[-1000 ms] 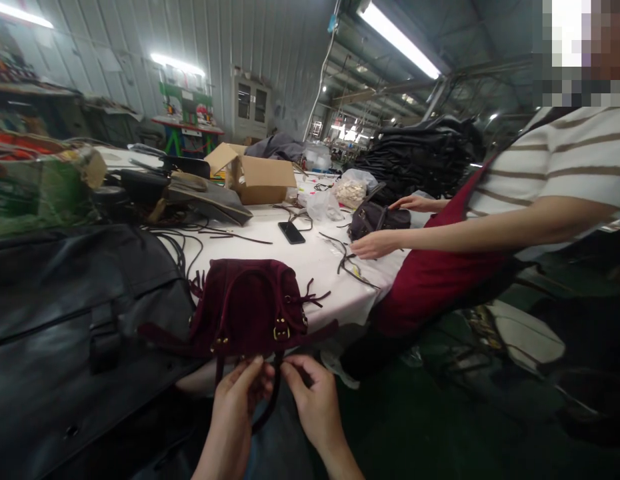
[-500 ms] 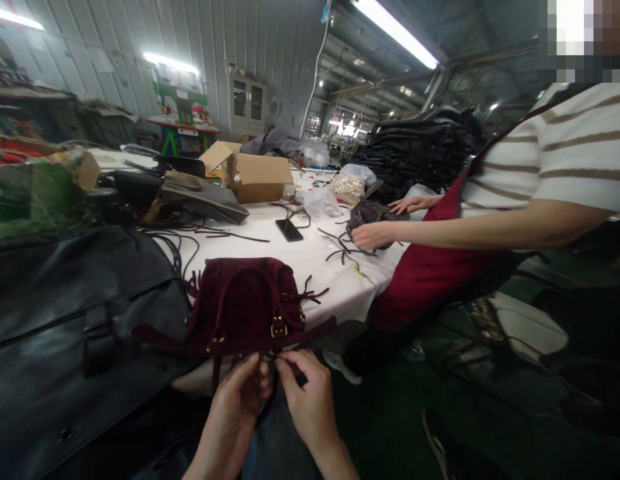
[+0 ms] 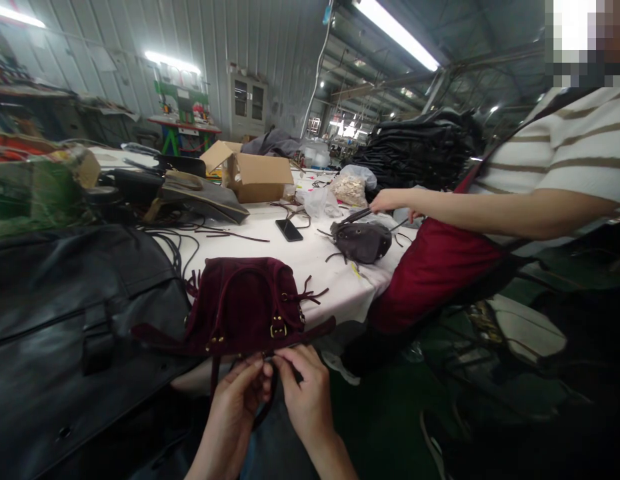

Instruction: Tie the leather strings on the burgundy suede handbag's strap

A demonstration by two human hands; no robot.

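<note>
A dark red suede handbag (image 3: 243,307) with gold buckles lies at the near edge of the white table (image 3: 310,260). Its strap (image 3: 270,393) hangs down over the edge. My left hand (image 3: 237,407) and my right hand (image 3: 305,393) meet just below the bag, fingertips pinched on the strap. Both hands are close together, thumbs nearly touching.
A large black leather piece (image 3: 75,320) covers the table's left. A co-worker in a striped top and red apron sits at the right, a hand (image 3: 387,199) holding a small dark bag (image 3: 361,241) by its strap. A phone (image 3: 289,230), cardboard box (image 3: 250,175) and loose straps lie beyond.
My hands have risen slightly toward the bag's edge, still on the strap. The co-worker has lifted a hand off the small dark bag, which now sits further left on the table.
</note>
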